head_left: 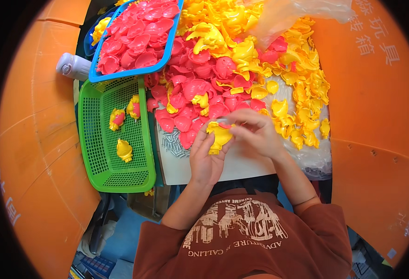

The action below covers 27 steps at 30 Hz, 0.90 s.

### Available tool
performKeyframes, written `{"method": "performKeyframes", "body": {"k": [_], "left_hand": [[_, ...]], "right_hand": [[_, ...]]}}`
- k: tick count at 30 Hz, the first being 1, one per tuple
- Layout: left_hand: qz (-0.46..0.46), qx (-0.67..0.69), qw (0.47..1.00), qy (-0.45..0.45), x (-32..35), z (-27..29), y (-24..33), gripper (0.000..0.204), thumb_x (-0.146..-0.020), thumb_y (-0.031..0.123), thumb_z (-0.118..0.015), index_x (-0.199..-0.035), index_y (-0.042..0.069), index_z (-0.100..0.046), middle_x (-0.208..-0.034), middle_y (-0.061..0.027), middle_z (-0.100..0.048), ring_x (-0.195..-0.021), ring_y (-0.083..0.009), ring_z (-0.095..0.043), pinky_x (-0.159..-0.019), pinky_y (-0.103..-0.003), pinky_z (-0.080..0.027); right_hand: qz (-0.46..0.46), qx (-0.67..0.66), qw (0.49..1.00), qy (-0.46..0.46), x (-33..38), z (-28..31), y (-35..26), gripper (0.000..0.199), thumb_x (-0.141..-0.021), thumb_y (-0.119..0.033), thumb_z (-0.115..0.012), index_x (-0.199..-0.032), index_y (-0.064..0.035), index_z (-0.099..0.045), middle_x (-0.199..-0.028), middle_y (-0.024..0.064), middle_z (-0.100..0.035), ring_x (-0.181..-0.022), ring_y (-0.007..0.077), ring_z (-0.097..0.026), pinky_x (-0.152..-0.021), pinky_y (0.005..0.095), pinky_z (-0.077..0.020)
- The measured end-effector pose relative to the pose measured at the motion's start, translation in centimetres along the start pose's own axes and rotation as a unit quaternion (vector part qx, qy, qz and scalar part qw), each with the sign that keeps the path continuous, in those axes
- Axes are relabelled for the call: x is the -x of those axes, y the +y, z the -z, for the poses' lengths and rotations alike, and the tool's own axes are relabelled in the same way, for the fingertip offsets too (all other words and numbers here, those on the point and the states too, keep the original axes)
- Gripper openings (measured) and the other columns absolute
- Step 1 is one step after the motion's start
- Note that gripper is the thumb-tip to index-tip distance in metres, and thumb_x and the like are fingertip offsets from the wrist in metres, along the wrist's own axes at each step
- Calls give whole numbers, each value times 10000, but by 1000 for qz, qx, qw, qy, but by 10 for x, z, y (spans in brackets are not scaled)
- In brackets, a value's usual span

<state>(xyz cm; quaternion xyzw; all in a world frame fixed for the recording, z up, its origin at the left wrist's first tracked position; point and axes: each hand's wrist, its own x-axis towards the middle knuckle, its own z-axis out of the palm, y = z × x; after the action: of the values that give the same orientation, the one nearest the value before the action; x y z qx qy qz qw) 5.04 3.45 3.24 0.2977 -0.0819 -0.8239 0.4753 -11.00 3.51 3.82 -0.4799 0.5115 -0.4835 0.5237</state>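
Observation:
My left hand [204, 158] is closed around a yellow plastic toy figure part [220, 136], held upright over the front of the white work board [181, 169]. A bit of pink plastic shows at the part's upper edge. My right hand [256, 132] is at the part's right side, its thumb and forefinger pinched together; what they grip, if anything, is too small to make out. Just beyond both hands lies a heap of pink curved shell pieces [196, 88]. Small silver metal pins [173, 142] are spread to the left of my left hand.
A green mesh basket [149, 153] at left holds a few yellow-and-pink figures [124, 150]. Above it stands a blue-rimmed basket [167, 51] full of pink shells, beside a pale bottle [73, 66]. Yellow pieces [307, 88] pile up right and far; orange panels [372, 107] flank the table.

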Motion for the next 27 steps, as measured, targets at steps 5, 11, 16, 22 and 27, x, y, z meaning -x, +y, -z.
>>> {"method": "performKeyframes", "body": {"k": [5,11,16,22,27], "left_hand": [[2,38,999,3,0,3,10,321,-945,102,-383,-1255,21,-410,-1234,-146,-506,-1134,-268,-519,-992,-407,-407],[27,-6,1000,13,3,8,17,300,-946,110,-394,-1229,16,-426,-1211,-162,-522,-1146,-306,-516,-967,-391,-432],[27,-7,998,48,11,16,26,274,-942,113,-413,-1197,16,-442,-1179,-178,-539,-1087,-334,-557,-897,-375,-483],[65,-23,996,53,17,32,18,251,-929,140,-454,-1153,27,-457,-1116,-181,-569,-993,-349,-603,-820,-382,-515],[75,-43,995,44,24,17,15,229,-926,133,-460,-1126,23,-470,-1112,-188,-567,-965,-347,-614,-805,-389,-530]], "right_hand": [[255,421,856,158,-42,25,-2,210,-729,-46,-675,-938,-66,-665,-888,135,-610,-775,260,-609,-662,318,-494],[201,617,757,84,-69,19,3,133,-702,-114,-682,-828,-85,-652,-691,85,-515,-660,252,-568,-580,366,-463],[231,547,800,81,-65,8,-12,101,-717,-70,-669,-813,-72,-636,-719,84,-550,-679,254,-585,-601,353,-476],[392,390,831,-67,-74,-42,-51,151,-704,-17,-623,-852,-42,-607,-874,97,-623,-701,239,-630,-577,315,-515],[512,453,729,-44,-170,-134,-147,207,-768,-115,-572,-971,-74,-571,-812,88,-607,-728,249,-639,-525,342,-503]]}}
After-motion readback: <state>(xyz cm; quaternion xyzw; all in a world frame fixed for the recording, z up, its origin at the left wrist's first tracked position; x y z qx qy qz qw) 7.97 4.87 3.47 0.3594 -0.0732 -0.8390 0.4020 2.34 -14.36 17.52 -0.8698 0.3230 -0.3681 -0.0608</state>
